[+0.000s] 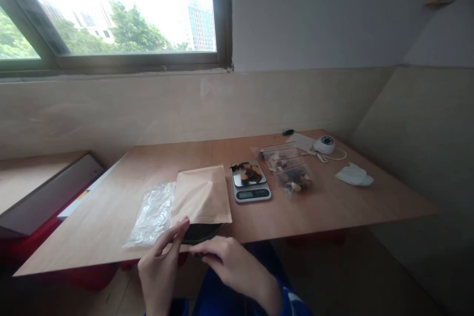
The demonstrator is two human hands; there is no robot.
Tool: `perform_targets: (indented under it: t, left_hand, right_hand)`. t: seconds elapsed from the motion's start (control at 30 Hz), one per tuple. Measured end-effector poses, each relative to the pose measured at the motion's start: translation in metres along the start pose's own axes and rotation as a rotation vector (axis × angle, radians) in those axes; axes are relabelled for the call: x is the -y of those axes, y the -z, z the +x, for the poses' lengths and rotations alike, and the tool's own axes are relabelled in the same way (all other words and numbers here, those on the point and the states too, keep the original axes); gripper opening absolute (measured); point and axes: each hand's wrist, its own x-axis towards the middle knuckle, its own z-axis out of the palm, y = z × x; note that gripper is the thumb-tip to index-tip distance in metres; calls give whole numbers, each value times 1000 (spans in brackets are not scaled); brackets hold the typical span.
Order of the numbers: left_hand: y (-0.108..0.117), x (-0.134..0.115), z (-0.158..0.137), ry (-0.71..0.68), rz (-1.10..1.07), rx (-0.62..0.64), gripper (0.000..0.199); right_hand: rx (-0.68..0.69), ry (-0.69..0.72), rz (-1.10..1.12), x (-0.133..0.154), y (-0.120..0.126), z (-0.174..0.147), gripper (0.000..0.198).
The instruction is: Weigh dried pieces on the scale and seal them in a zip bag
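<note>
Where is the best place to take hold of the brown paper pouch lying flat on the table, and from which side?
Probably the near open end of the brown paper pouch, from the table's front edge: it lies flat, and that end overhangs beside the left hand.

A low wooden table (326,207) under a window, with packing things spread along it.

At the near left edge lies a clear plastic bag (152,215), and just beside it a brown paper pouch (203,195) partly covering a dark flat thing (202,232) at the table's edge. Near the middle stands a small digital scale (252,188) with dark and orange pieces (249,173) on its plate. To its right lie filled zip bags (291,168), then a white round device (325,144) with its cord, a white paper (301,140), a green pen (288,132) and a crumpled white cloth (354,175).
</note>
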Motion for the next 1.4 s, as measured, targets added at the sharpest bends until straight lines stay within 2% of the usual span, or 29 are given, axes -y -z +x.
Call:
perform_targets:
  t: [0.13, 0.2, 0.3, 0.37, 0.4, 0.5, 0.57, 0.9, 1.07, 1.17, 1.3, 1.4]
  left_hand:
    - [1, 0, 3, 7, -15, 5, 36]
    - [1, 0, 3, 9, -42, 16, 35]
    - [1, -1, 3, 14, -64, 25, 34]
    - [2, -1, 3, 13, -57, 32, 33]
    - [2, -1, 3, 7, -52, 39, 33]
    - [5, 2, 3, -13, -34, 60, 32]
    - [6, 2, 3, -22, -24, 62, 33]
    - [9, 3, 4, -30, -41, 48, 32]
    - [5, 10, 4, -42, -37, 78, 32]
    - [2, 14, 4, -33, -27, 87, 31]
    - [-5, 23, 10, -29, -9, 92, 31]
    - [-12, 34, 19, -49, 55, 146, 31]
  right_hand:
    - [-40, -48, 386, 3, 41, -10, 29]
    - [-161, -59, 434, -11, 62, -5, 32]
    - [-465, -82, 321, -48, 85, 22, 39]
    - [-616, -78, 150, -76, 95, 46, 35]
    - [-639, -85, 31, -89, 98, 59, 30]
    - [-542, -114, -417, -115, 102, 88, 24]
    - [-498, -127, -586, -121, 101, 97, 26]
    - [-399, -148, -903, -112, 93, 89, 29]
    - [-441, -131, -863, -116, 93, 87, 32]
    - [-556, -71, -746, -113, 95, 79, 32]
    - [-735, 10, -519, -108, 99, 49, 32]
    - [-823, -17, -370, -112, 96, 15, 32]
